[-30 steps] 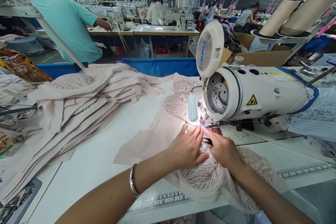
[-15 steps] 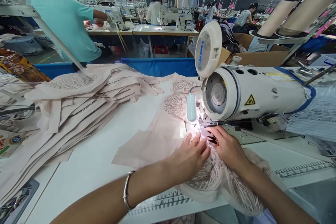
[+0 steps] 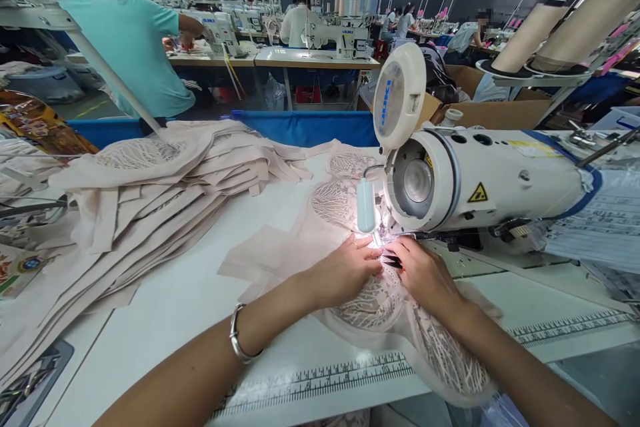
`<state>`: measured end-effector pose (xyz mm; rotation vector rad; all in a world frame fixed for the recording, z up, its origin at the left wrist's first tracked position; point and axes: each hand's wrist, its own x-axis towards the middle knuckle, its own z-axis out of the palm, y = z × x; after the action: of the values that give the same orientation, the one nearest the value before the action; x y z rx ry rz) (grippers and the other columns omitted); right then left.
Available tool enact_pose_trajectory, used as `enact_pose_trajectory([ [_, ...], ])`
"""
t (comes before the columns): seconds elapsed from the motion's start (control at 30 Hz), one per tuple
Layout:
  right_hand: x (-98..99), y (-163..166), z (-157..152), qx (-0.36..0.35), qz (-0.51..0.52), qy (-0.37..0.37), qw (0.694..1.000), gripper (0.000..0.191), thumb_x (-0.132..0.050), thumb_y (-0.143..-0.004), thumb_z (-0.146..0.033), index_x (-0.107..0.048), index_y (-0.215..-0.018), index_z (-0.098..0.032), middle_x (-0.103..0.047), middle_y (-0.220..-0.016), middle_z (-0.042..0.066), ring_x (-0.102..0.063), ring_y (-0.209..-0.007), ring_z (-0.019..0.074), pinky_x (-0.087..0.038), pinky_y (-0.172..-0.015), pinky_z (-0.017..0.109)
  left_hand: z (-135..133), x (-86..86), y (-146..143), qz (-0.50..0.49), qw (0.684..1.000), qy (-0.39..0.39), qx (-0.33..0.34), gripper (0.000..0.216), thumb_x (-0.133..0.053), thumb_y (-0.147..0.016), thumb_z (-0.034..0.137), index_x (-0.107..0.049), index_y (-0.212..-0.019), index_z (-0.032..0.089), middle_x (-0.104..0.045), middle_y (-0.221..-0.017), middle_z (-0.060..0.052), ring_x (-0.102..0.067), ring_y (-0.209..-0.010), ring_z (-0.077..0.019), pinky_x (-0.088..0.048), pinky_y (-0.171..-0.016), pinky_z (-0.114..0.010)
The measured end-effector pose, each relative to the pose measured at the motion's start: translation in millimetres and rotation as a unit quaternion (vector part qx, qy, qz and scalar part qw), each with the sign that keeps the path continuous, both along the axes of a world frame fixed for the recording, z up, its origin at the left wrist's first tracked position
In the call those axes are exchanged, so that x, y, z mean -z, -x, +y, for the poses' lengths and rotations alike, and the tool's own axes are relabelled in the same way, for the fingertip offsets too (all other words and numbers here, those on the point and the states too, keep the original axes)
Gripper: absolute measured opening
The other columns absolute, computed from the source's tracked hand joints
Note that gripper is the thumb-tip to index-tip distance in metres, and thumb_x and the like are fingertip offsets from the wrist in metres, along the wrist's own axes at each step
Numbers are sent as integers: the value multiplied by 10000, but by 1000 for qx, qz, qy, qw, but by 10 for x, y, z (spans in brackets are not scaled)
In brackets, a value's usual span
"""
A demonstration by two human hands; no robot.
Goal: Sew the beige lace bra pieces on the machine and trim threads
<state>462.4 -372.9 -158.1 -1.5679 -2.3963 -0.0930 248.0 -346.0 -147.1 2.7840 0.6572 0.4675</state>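
Note:
A pale pink lace garment lies under the sewing machine and spreads over the table's front edge. My left hand rests on the cloth with its fingers stretched toward the lit needle area. Just right of it, my right hand is closed, touching the lace close to the presser foot. Dark pointed blades, apparently thread snips, stick out from the right fingers. A small light-blue lamp hangs above the seam. The needle itself is mostly hidden by glare and fingers.
A pile of similar pink pieces covers the table's left side. Printed ruler markings run along the front edge. Thread cones stand at upper right. Beyond a blue cloth barrier, a person in a turquoise shirt works.
The lace garment has moved up toward the machine, uncovering more of the ruler. My left hand has shifted forward and left with fingers flatter; my right hand has moved slightly left with the snips.

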Motion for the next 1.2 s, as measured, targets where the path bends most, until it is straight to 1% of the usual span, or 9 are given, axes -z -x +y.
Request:
enact_pose_trajectory([
  [0.1, -80, 5, -16, 4, 7, 14, 1000, 430, -478, -779, 3, -681, -1073, -236, -722, -1098, 37, -687, -874, 176, -498, -699, 248, -19, -38, 2, 2, 1000, -10, -16, 242, -475, -958, 154, -648, -790, 168, -660, -892, -66, -579, -925, -220, -468, -891, -385],
  [0.23, -162, -64, -305, 38, 30, 5, 999, 349, -474, -829, -41, -653, -1029, -265, -698, -1003, 5, -666, -808, 163, -445, -592, 243, -152, 2, -59, 19, 995, -92, -40, 265, -550, -953, 381, -642, -879, 144, -645, -1022, -132, -570, -1036, -301, -469, -908, -448],
  [0.33, -124, -113, -625, 67, 16, -11, 998, 159, -468, -903, -146, -594, -909, -243, -652, -936, 16, -624, -670, 149, -388, -507, 254, -243, 42, -102, 50, 993, -110, -14, 225, -436, -1003, 218, -636, -985, 118, -648, -1032, -135, -589, -954, -246, -481, -845, -383],
  [0.43, -19, -123, -806, 76, 3, -61, 995, 197, -433, -963, -232, -528, -790, -234, -614, -825, 16, -577, -579, 139, -371, -506, 265, -266, 49, -101, 57, 993, -103, 0, 245, -395, -1025, 191, -630, -1043, 124, -656, -1046, -130, -594, -928, -225, -478, -827, -366],
  [0.53, 61, -154, -751, 37, 7, -96, 995, 320, -429, -992, -279, -467, -677, -238, -576, -675, 1, -558, -553, 143, -367, -544, 272, -237, 56, -82, 42, 994, -106, -5, 250, -472, -1020, 311, -640, -1017, 126, -652, -1072, -145, -592, -994, -256, -479, -852, -396],
  [0.6, 73, -218, -620, 15, 20, -89, 996, 304, -468, -977, -283, -480, -677, -233, -583, -618, -9, -568, -542, 140, -368, -552, 266, -211, 79, -81, 31, 994, -108, 8, 218, -474, -1018, 259, -650, -975, 137, -661, -1057, -135, -597, -1002, -248, -475, -874, -394],
  [0.7, 29, -344, -393, 9, 32, -44, 998, 106, -510, -876, -177, -607, -854, -214, -657, -618, -26, -620, -556, 143, -369, -539, 251, -188, 119, -100, 21, 994, -103, 19, 256, -412, -1029, 171, -660, -971, 143, -683, -1003, -107, -609, -953, -215, -471, -881, -371],
  [0.87, -109, -393, -162, -15, -45, 98, 994, 702, -501, -737, -93, -568, -1382, -360, -778, -811, -65, -677, -650, 153, -395, -575, 245, -184, 102, -114, 11, 996, -90, 23, 342, -392, -1059, 314, -679, -1064, 129, -697, -953, -85, -604, -916, -221, -468, -861, -381],
  [1.2, -182, -266, -42, -11, -88, 129, 988, 751, -502, -712, -85, -569, -1417, -333, -790, -845, -26, -700, -727, 179, -415, -608, 266, -178, 65, -101, 11, 996, -86, 10, 361, -408, -1056, 351, -703, -974, 158, -706, -1045, -107, -589, -1046, -244, -419, -943, -401],
])
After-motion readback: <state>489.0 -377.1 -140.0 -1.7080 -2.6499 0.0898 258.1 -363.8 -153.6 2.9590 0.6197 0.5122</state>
